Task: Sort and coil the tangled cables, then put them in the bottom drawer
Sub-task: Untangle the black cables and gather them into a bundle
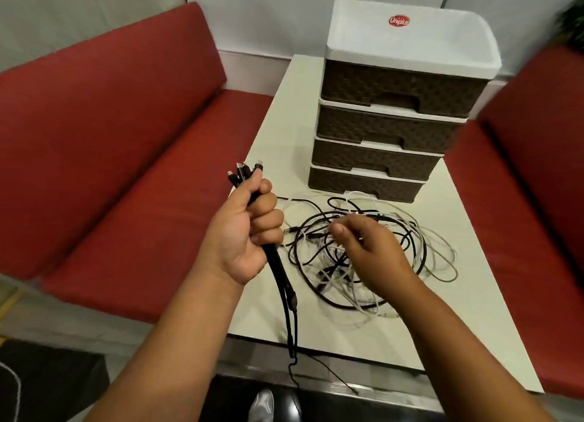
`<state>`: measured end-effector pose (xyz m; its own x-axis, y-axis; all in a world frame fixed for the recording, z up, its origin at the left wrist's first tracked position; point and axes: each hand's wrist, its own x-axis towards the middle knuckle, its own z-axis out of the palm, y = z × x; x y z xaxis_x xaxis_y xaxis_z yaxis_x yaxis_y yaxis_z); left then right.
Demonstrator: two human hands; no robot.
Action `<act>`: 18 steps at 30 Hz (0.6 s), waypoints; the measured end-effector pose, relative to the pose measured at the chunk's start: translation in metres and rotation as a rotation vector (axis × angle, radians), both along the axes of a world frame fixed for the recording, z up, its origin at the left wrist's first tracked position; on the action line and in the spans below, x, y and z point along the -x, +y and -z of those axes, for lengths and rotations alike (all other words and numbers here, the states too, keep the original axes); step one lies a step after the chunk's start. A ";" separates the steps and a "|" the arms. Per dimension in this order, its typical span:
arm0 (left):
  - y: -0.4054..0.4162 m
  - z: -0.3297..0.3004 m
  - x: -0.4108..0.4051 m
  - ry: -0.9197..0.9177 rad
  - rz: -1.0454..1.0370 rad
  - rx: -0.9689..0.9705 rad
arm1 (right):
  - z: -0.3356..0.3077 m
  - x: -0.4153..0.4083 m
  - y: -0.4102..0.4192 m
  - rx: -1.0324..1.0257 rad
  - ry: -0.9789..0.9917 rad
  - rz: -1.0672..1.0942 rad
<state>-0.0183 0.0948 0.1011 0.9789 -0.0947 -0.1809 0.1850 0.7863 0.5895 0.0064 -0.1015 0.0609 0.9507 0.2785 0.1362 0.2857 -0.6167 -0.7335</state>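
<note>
Left hand (245,232) grips black cables (286,282), right hand (366,251) hangs loosely curled over tangle (363,263); drawers (379,156) closed.

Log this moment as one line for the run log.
left hand: grips black cables, plugs up | right hand: over tangle, grip unclear | drawers: all shut | stage: sorting
</note>
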 end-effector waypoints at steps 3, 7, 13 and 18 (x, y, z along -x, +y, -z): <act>0.010 0.007 -0.023 -0.005 0.072 0.032 | -0.003 -0.048 0.016 0.257 -0.115 0.014; 0.020 0.017 -0.049 0.005 0.141 0.029 | 0.023 -0.082 0.035 0.878 -0.046 -0.077; 0.029 0.022 -0.076 0.038 0.206 0.027 | 0.029 -0.091 0.037 1.080 -0.020 -0.046; 0.028 0.021 -0.091 0.033 0.283 0.003 | -0.012 -0.105 0.013 0.366 0.095 0.213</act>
